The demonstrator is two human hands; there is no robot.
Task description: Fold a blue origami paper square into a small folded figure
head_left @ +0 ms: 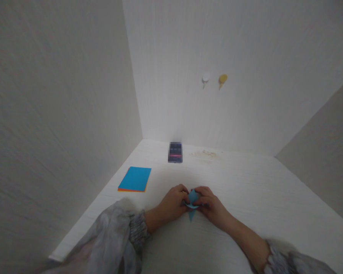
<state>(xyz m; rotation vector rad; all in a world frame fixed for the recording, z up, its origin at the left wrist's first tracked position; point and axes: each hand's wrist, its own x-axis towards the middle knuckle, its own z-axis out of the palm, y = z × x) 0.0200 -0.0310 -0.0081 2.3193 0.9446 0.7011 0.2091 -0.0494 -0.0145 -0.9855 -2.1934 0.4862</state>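
A small piece of folded blue paper (193, 196) is held between both hands, low in the middle of the view. One pointed tip of it hangs down toward me, and a rounded part bulges up between the fingers. My left hand (175, 202) is closed on its left side, fingers curled. On the right side my right hand (210, 205) pinches it, with the thumb and fingers bent round the edge. The fingers hide parts of the folds.
A stack of square coloured paper (135, 179), blue on top with orange edges below, lies to the left. A dark, blurred phone-like object (175, 152) rests near the back wall. Pale brown marks (207, 154) stain the tabletop. White (205, 78) and yellow (223, 79) hooks are on the wall.
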